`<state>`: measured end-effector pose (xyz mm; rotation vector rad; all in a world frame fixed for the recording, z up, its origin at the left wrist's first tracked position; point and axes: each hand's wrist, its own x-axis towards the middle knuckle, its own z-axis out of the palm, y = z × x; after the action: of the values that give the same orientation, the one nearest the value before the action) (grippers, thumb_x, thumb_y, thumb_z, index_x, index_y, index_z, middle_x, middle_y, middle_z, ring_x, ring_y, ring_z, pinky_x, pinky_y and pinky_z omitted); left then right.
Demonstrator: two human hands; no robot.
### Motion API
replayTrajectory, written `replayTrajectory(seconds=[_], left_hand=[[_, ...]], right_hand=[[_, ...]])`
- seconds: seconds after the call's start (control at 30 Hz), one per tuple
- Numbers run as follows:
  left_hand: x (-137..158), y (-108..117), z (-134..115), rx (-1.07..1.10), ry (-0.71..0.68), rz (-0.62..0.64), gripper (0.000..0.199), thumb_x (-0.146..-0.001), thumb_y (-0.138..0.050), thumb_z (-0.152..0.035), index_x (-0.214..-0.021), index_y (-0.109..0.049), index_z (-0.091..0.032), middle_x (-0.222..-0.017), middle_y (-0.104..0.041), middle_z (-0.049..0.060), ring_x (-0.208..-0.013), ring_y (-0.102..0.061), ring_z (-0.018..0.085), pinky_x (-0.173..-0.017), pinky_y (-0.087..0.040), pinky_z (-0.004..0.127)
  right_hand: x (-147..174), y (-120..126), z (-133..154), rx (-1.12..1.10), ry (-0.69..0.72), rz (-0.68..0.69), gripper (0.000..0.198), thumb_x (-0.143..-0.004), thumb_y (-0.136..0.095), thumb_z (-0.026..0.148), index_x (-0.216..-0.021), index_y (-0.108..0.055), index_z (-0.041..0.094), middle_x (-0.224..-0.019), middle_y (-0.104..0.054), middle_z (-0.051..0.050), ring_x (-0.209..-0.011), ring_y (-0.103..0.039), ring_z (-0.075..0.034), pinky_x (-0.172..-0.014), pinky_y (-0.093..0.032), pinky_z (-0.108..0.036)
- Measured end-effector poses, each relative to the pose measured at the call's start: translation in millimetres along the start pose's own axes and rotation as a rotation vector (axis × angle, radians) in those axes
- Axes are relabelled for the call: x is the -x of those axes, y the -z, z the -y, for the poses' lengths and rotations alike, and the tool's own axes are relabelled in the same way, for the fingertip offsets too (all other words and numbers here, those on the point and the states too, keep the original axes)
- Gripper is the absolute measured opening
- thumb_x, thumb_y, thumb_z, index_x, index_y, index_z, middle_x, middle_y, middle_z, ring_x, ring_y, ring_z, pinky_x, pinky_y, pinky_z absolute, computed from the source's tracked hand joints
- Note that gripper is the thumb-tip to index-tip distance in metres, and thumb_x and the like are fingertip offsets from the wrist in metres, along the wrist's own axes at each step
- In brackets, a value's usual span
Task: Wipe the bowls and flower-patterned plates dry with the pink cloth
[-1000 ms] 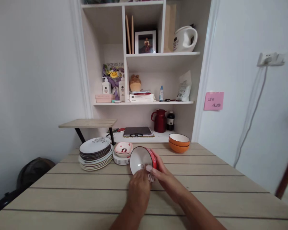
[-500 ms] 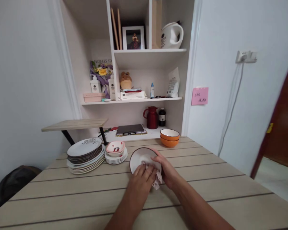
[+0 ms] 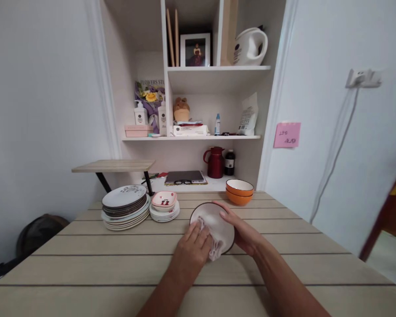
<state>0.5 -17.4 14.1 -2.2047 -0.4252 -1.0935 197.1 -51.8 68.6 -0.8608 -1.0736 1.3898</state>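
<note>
A bowl (image 3: 221, 220) with a white inside and a dark rim is tilted toward me above the front middle of the table. My right hand (image 3: 239, 229) grips it by its right side, thumb over the rim and fingers behind. Against the inner left part of the bowl, my left hand (image 3: 194, 244) presses a crumpled pale pink cloth (image 3: 215, 250), whose loose end hangs over the lower rim. The bowl's outside is hidden from me.
Two stacked orange bowls (image 3: 239, 197) stand at the back right of the wooden table (image 3: 125, 270). To the left are a tall stack of plates (image 3: 123, 198) and small plates (image 3: 165, 215) topped by a square dish (image 3: 164, 199). A small raised shelf (image 3: 115, 165) stands behind them.
My left hand has slid with the cloth from the bowl's lower middle to its left inner side. My view has turned a little left, so the surroundings appear shifted right.
</note>
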Motion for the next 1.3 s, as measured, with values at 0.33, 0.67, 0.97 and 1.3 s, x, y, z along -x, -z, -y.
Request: replayTrajectory(seconds=[0.33, 0.67, 0.97, 1.3], left_hand=[[8.4, -6.0, 0.0, -0.036, 0.114, 0.001, 0.023, -0.095, -0.049, -0.013, -0.111, -0.065, -0.019, -0.116, -0.071, 0.006, -0.107, -0.066, 0.021, -0.097, -0.053, 0.037], [13.8, -8.2, -3.4, -0.035, 0.405, 0.08, 0.028, -0.091, -0.062, -0.025, -0.116, -0.059, -0.013, -0.09, -0.072, 0.007, -0.073, -0.068, 0.021, -0.067, -0.058, 0.034], [5.7, -12.2, -4.5, 0.073, 0.162, 0.12, 0.03, -0.094, -0.051, -0.016, -0.123, -0.058, -0.013, -0.112, -0.07, 0.011, -0.1, -0.065, 0.023, -0.091, -0.053, 0.04], [5.1, -16.2, 3.5, -0.024, 0.121, 0.179, 0.022, -0.093, -0.058, -0.024, -0.113, -0.066, -0.027, -0.121, -0.067, -0.001, -0.116, -0.056, 0.026, -0.106, -0.04, 0.046]], right_hand=[[-11.9, -23.0, -18.5, -0.229, 0.126, -0.075, 0.056, -0.082, -0.068, 0.051, -0.133, -0.05, 0.037, -0.132, -0.063, -0.002, -0.109, -0.062, -0.025, -0.09, -0.047, -0.037], [-19.9, -52.9, -52.5, -0.154, 0.054, -0.055, 0.074, -0.077, -0.073, 0.054, -0.142, -0.04, 0.04, -0.126, -0.066, -0.003, -0.103, -0.064, -0.024, -0.078, -0.049, -0.033], [-6.9, -52.9, -35.8, -0.146, -0.035, -0.152, 0.076, -0.076, -0.071, 0.044, -0.144, -0.039, 0.032, -0.109, -0.073, -0.004, -0.097, -0.068, -0.024, -0.074, -0.05, -0.031], [-5.6, -29.8, -13.0, 0.034, 0.086, -0.197, 0.065, -0.068, -0.061, 0.026, -0.133, -0.054, 0.027, -0.11, -0.074, -0.004, -0.1, -0.065, -0.027, -0.085, -0.048, -0.037]])
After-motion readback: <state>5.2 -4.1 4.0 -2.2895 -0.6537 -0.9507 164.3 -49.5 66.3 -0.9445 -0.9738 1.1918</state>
